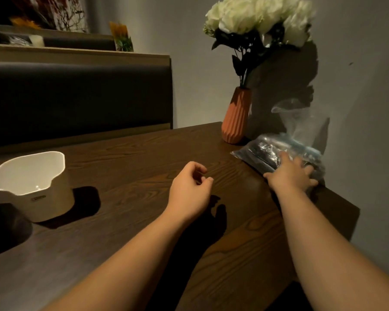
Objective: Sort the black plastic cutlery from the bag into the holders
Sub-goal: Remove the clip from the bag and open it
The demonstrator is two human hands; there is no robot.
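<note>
A clear plastic bag point(263, 151) with black cutlery inside lies at the table's right edge, against the wall. My right hand point(290, 173) lies on top of the bag with its fingers spread over the plastic. My left hand point(189, 189) hovers above the middle of the table, fingers loosely curled and holding nothing. A white holder point(29, 173) with an open top stands at the left of the table; nothing shows inside it. A second dark object at the far left edge is too cut off to identify.
An orange ribbed vase point(236, 115) with white flowers stands behind the bag by the wall. The dark wooden table point(126, 158) ends at the right just past the bag. A dark bench back point(76, 95) runs behind the table.
</note>
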